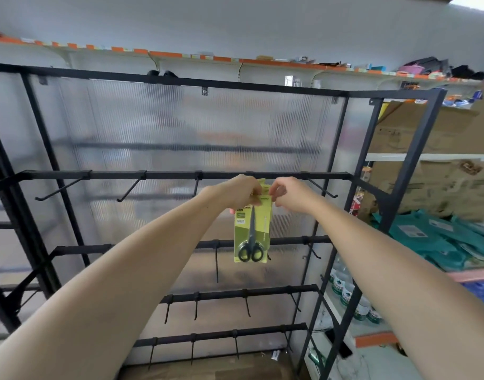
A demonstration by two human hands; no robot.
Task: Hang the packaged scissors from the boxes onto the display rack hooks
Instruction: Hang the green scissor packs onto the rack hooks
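A green pack of black-handled scissors [253, 233] hangs upright in front of the black display rack [180, 175], its top at the level of the upper hook bar. My left hand [239, 192] pinches the pack's top left corner. My right hand [289, 194] pinches its top right edge. The hook behind the pack's top is hidden by my hands. Bare hooks [128, 192] stick out along the same bar to the left, and one [324, 190] to the right.
Lower bars carry several more bare hooks [216, 263]. Behind the rack is a ribbed translucent panel. Right of the rack stand cardboard boxes [427, 133], teal packages [441, 239] and bottles [345, 289]. A brown box [208, 368] lies at the rack's foot.
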